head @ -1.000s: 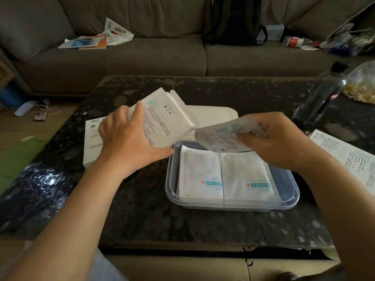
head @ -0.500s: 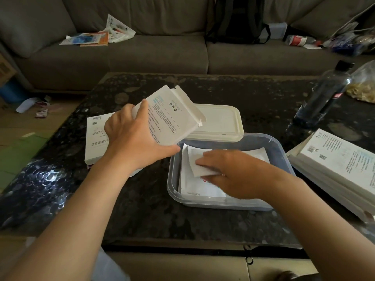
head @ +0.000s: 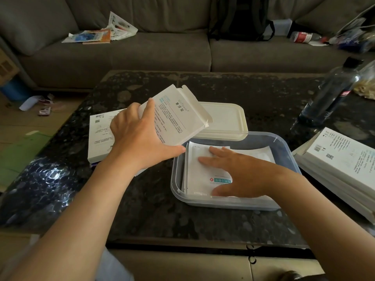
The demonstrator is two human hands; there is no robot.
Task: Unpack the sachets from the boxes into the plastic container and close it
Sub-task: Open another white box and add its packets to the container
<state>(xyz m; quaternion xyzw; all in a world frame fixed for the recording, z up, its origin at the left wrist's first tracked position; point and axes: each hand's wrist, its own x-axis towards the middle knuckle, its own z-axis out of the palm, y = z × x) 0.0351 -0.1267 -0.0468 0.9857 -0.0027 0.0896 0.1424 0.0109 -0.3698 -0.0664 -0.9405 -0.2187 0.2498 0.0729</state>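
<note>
The left hand [head: 140,142] grips an open white box [head: 176,116], thumb curled along its near edge and fingers wrapped over the far edge. The box is lifted off the table and tilted, its open flap end pointing towards 2 o'clock over the container's far-left corner. The right hand [head: 239,173] lies palm down with straight, slightly spread fingers pressing flat on the top sachet [head: 205,169], pinching nothing.

That sachet is white with a teal label and a small red mark beside the thumb. It lies on other sachets in the left half of the clear plastic container [head: 176,191], and more white sachets show at the hand's 2 o'clock. The container stands on the dark speckled table [head: 223,88].

Taking the container as the dial's centre, its cream lid [head: 225,120] lies flat at 12 o'clock, touching the far rim and partly under the held box. At 9 o'clock a flat white box [head: 101,134] lies on the table beneath the left wrist. At 3 o'clock sits a stack of boxes [head: 341,163], and at 2 o'clock a dark bottle [head: 328,94] stands upright. Beyond the table, at 12 o'clock, a grey sofa [head: 142,53] carries loose papers [head: 97,35] and a black backpack [head: 241,19].
</note>
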